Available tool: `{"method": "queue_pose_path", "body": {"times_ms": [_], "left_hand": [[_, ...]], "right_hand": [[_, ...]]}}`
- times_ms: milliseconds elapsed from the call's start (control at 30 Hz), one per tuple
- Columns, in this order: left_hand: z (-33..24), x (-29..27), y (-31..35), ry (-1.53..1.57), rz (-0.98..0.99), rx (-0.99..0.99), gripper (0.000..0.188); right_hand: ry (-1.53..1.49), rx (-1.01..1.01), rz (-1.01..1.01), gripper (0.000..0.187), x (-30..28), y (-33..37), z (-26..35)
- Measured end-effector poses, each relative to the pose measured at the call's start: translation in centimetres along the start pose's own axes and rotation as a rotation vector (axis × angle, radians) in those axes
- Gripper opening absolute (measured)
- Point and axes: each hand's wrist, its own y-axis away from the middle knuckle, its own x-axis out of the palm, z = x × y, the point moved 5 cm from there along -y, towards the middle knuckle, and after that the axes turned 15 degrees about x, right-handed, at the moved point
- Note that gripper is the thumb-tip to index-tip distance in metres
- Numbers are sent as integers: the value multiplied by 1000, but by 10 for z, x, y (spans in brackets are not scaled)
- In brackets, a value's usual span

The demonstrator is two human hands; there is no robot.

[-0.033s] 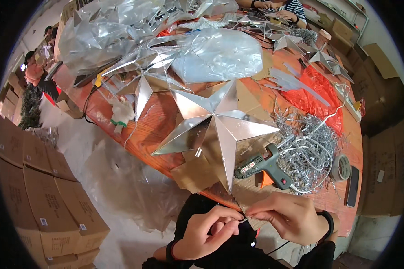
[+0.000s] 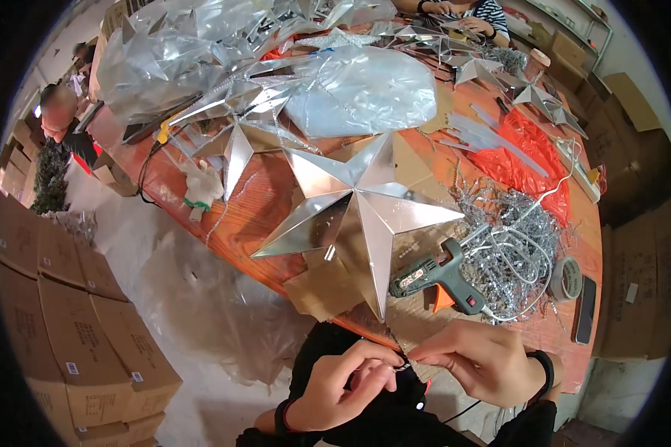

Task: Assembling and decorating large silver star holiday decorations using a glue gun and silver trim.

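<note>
Below the silver five-pointed star (image 2: 356, 192), our landmark, we find the left hand (image 2: 343, 391), its fingers curled and apparently pinching a tiny dark piece (image 2: 404, 365), too small to identify. The star, ridged and mirror-smooth, lies over matt brown cardboard (image 2: 324, 287). Lower right of it rest a hard-shelled glue gun (image 2: 447, 279), the right hand (image 2: 488, 361), fingers pinching that piece, and wiry tinsel (image 2: 492, 284). We judge this close fingertip work; the next move calls for a steady grip.
</note>
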Motion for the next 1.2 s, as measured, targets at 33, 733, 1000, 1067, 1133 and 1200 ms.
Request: {"method": "queue_pose_path", "body": {"times_ms": [33, 733, 1000, 1067, 1133, 1200], "left_hand": [[2, 0, 1, 47, 24, -53, 18], [18, 0, 16, 108, 7, -2, 14], [-3, -2, 17, -540, 2, 157, 16], [-3, -2, 16, -529, -17, 182, 16], [-4, -4, 14, -552, -14, 176, 15], [-19, 3, 5, -535, -22, 251, 15]], "right_hand": [[32, -56, 15, 27, -1, 0, 1], [46, -251, 108, 22, 4, 6, 7], [279, -499, -61, 32, 2, 22, 27], [276, -502, -79, 31, 2, 21, 27], [257, -489, -80, 31, 1, 20, 27], [217, -420, -58, 28, 1, 19, 24]]}}
